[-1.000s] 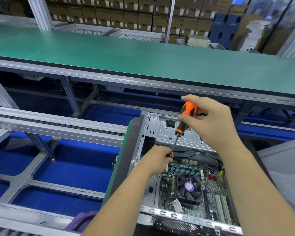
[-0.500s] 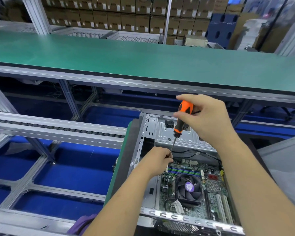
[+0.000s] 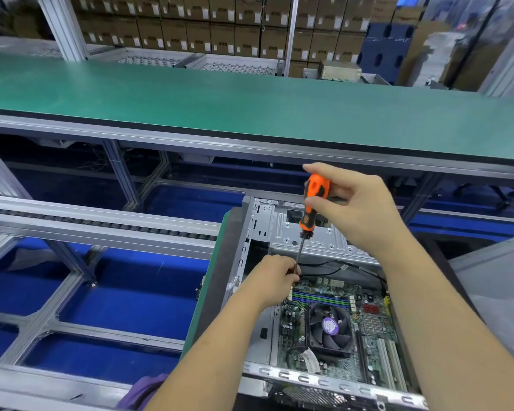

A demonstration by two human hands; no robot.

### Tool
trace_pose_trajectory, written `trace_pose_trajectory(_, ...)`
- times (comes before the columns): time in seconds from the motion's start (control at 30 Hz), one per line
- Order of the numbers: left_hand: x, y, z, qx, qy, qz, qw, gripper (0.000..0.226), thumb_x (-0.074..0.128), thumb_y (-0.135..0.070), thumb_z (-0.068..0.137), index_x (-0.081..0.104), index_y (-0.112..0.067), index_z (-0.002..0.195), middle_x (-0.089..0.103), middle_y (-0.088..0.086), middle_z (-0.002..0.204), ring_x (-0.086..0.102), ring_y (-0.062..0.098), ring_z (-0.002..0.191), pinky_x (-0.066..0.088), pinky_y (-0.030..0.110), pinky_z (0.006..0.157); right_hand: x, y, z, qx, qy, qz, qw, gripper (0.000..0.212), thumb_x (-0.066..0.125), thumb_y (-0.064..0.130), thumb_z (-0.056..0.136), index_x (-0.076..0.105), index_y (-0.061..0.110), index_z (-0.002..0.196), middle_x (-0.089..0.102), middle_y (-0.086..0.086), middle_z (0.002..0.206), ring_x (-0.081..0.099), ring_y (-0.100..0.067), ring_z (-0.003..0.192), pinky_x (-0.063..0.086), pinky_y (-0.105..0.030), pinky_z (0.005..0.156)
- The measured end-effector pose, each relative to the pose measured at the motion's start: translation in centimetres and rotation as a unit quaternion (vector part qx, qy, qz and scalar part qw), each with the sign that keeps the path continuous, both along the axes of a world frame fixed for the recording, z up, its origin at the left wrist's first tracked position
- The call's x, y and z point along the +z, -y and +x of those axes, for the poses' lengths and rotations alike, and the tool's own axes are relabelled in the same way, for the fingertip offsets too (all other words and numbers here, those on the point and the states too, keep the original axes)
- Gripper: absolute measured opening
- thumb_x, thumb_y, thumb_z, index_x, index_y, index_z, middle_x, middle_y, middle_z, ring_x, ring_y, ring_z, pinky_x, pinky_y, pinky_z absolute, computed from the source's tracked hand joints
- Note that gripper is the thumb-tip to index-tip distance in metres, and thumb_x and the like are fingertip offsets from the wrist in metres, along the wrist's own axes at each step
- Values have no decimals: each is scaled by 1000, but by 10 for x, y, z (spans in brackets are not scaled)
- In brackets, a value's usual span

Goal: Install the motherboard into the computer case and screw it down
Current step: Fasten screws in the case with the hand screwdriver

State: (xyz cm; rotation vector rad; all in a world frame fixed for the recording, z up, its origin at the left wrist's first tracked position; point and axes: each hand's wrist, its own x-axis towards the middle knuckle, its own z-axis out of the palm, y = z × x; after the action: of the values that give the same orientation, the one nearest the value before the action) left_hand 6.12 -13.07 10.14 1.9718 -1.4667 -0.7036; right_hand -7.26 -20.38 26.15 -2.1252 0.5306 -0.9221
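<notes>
Two hands at lower centre: right hand [image 3: 359, 209] grips orange screwdriver [image 3: 310, 209] handle, left hand [image 3: 275, 278] pinches its shaft tip at the motherboard's [image 3: 368, 330] upper-left corner, board seated inside open computer case [image 3: 282, 232].

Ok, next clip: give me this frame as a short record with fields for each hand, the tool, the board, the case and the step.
right hand: right hand grips the handle of the orange screwdriver
left hand: left hand pinches the lower shaft near the tip
tool: tilted slightly, tip down, at the far left corner of the board; tip hidden by the left hand
board: motherboard lies inside the computer case, with a fan on it
case: open side up, beside a green-edged surface
step: screwing down; the screw itself is not visible
</notes>
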Motion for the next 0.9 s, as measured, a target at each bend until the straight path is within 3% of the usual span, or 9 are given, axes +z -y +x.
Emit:
trace_pose_trajectory(0.1, 0, 0, 0, 6, -8, -11, 1000, 12, 66, -27, 94, 71, -16, 93, 68, -4, 87, 63, 16, 79, 55, 31, 77, 1, 1, 3, -85, -32, -83, 992, 42, 85, 28, 80, 70, 33, 119, 62, 5, 97, 65, -17, 90, 60, -35, 85)
trace_pose_trajectory(0.17, 0, 1, 2, 11, -1, -9, 1000, 11, 63, -21, 96, 71, -17, 90, 66, -6, 83, 61, 13, 77, 53, 31, 79, -1, 2, 0, -12, -12, -35, 999, 45, 75, 18, 90, 65, 40, 128, 62, 10, 122, 63, -4, 110, 58, -23, 89)
trace_pose_trajectory(0.23, -2, 1, 2, 15, -7, -8, 1000, 10, 61, -18, 97, 71, -18, 97, 67, -7, 91, 62, 12, 87, 52, 28, 84, -1, 0, -1, 35, 10, 20, 999, 56, 70, 4, 92, 62, 50, 124, 64, 8, 132, 64, -3, 116, 56, -24, 94)
trace_pose_trajectory(0.33, 0, -1, -1, 16, -40, -24, 999, 12, 67, -27, 93, 69, -23, 104, 68, -7, 95, 64, 11, 91, 50, 21, 79, -5, -2, 5, -59, 12, -41, 997, 43, 84, 16, 81, 69, 39, 115, 67, 4, 93, 66, -13, 82, 59, -36, 85)
trace_pose_trajectory(0.37, 1, -1, -1, 12, -42, -27, 999, 11, 67, -29, 93, 70, -22, 101, 68, -7, 94, 64, 11, 90, 53, 25, 80, -5, -2, 5, -77, 10, -59, 995, 41, 84, 22, 81, 70, 36, 116, 64, 3, 93, 63, -14, 82, 59, -35, 83)
trace_pose_trajectory(0.5, 1, 0, 1, 14, -37, -32, 999, 16, 59, -19, 99, 73, -15, 105, 69, -3, 107, 64, 14, 97, 53, 33, 93, -6, -4, 2, 31, 25, 15, 999, 58, 69, 5, 93, 59, 52, 126, 63, 3, 134, 60, -2, 121, 54, -21, 96)
trace_pose_trajectory(0.6, 1, -1, 1, 14, -44, -38, 998, 24, 59, -16, 99, 70, -18, 120, 68, -5, 109, 62, 7, 99, 49, 22, 93, -8, -2, 6, -35, 18, -27, 999, 48, 80, 12, 86, 66, 41, 121, 69, 0, 103, 70, -18, 94, 60, -35, 87)
trace_pose_trajectory(0.73, -1, -2, 2, 13, -37, -39, 998, 19, 59, -15, 98, 70, -20, 113, 69, -5, 102, 62, 8, 95, 49, 21, 89, -8, -1, 3, 23, 23, 0, 999, 54, 70, 7, 93, 59, 47, 128, 66, 3, 123, 65, -7, 111, 55, -17, 89)
trace_pose_trajectory(0.9, 0, -3, -1, 13, -76, -41, 996, 20, 67, -29, 94, 67, -24, 113, 67, -9, 96, 65, 10, 90, 55, 27, 86, -10, 3, 5, -77, 0, -56, 995, 45, 83, 25, 82, 65, 37, 121, 66, 6, 98, 66, -17, 89, 59, -31, 83)
